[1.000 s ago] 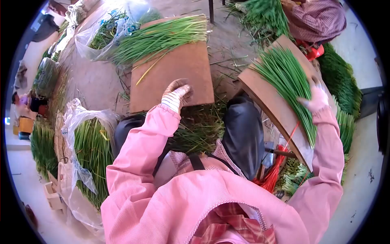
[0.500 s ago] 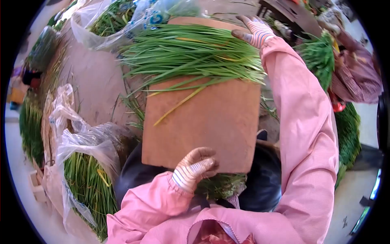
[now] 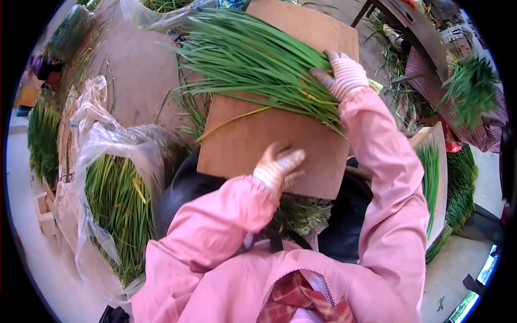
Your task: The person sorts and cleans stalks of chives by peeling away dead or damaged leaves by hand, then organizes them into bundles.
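A thick bunch of garlic chives (image 3: pixel 258 64) lies slantwise across a brown board (image 3: pixel 269 140), its leaf tips to the upper left. My right hand (image 3: pixel 343 75), in a striped glove, grips the bunch at its right end, thumb over the stalks. My left hand (image 3: pixel 279 166), also gloved and slightly blurred, is over the lower part of the board with its fingers apart and nothing in them. A yellowed leaf (image 3: pixel 231 123) sticks out below the bunch. Loose greens (image 3: pixel 299 215) show under the board's near edge.
On the left stands a clear plastic bag (image 3: pixel 156 156) filled with chives (image 3: pixel 118 210). Another plastic bag (image 3: pixel 156 19) lies at the top. More chives (image 3: pixel 429 183) rest at the right, near another person's checked clothing (image 3: pixel 474 116) and a dark bench (image 3: pixel 414 32).
My right hand has come down and closed on the bunch, whose right end now slants nearer to me. My left hand has moved up over the board from its near edge. The view has shifted.
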Demonstrator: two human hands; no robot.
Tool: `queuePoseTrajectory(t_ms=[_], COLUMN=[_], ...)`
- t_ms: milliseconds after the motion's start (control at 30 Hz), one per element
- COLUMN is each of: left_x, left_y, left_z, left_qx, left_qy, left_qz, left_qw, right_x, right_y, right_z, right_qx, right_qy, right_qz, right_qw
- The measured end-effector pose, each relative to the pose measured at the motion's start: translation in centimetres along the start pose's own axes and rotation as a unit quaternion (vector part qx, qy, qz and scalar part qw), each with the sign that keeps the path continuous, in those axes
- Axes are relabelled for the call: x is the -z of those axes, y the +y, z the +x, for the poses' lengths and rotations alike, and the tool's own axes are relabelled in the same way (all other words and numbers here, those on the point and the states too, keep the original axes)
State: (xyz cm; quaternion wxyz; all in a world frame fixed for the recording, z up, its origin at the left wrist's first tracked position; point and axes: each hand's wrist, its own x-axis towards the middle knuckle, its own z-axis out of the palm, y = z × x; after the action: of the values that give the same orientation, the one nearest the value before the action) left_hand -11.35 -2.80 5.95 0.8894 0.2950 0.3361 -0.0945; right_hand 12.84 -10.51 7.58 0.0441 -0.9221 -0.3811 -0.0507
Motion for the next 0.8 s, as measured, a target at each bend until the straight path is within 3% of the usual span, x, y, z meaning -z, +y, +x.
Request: queuePoseTrajectory(t_ms=[233, 333, 367, 433, 500, 567, 633, 667, 700, 733, 767, 800], left_x=[-1.5, -2.1, 0.5, 0.1, -1.1, -1.0, -0.6, -0.6, -0.8, -1.0, -1.1, -1.0], left_y=[-0.2, -0.9, -2.4, -1.9, -0.5, -0.3, -0.1, -0.2, -0.1, 0.2, 0.4, 0.3], left_z=[0.8, 0.8, 3.9, 3.3, 1.1, 1.1, 1.8, 1.8, 1.7, 1.5, 1.6, 1.8], left_qx=[-0.046, -0.146, -0.058, -0.042, -0.021, -0.020, 0.016, 0.003, 0.000, 0.006, 0.014, 0.001], left_qy=[0.043, -0.050, -0.064, -0.048, 0.027, 0.038, 0.066, 0.054, 0.054, 0.060, 0.067, 0.063], left_qz=[-0.085, -0.169, -0.217, -0.215, -0.151, -0.140, -0.114, -0.117, -0.119, -0.117, -0.115, -0.121], left_qw=[0.994, 0.974, 0.972, 0.975, 0.988, 0.989, 0.991, 0.992, 0.991, 0.991, 0.991, 0.991], right_x=[2.8, 3.2, 3.2, 4.5, 7.3, 8.9, 5.9, 4.3, 2.6, 0.6, -2.1, -2.9], right_y=[-8.6, -10.6, -10.9, -10.2, -8.5, -7.4, -4.4, -3.8, -3.4, -3.1, -2.6, -2.3], right_z=[-10.2, -13.2, -14.1, -14.4, -12.2, -9.7, -6.5, -6.0, -5.6, -5.4, -5.8, -5.3], right_qx=[0.037, 0.099, 0.111, 0.138, 0.112, 0.104, 0.184, 0.188, 0.069, -0.053, -0.009, -0.042], right_qy=[0.004, 0.069, 0.072, 0.019, -0.148, -0.065, 0.120, 0.122, -0.005, -0.130, -0.095, -0.098], right_qz=[0.002, 0.073, 0.071, 0.117, 0.126, 0.018, -0.019, -0.020, 0.071, 0.160, 0.113, 0.133], right_qw=[0.999, 0.990, 0.989, 0.983, 0.975, 0.992, 0.975, 0.974, 0.995, 0.977, 0.989, 0.985])
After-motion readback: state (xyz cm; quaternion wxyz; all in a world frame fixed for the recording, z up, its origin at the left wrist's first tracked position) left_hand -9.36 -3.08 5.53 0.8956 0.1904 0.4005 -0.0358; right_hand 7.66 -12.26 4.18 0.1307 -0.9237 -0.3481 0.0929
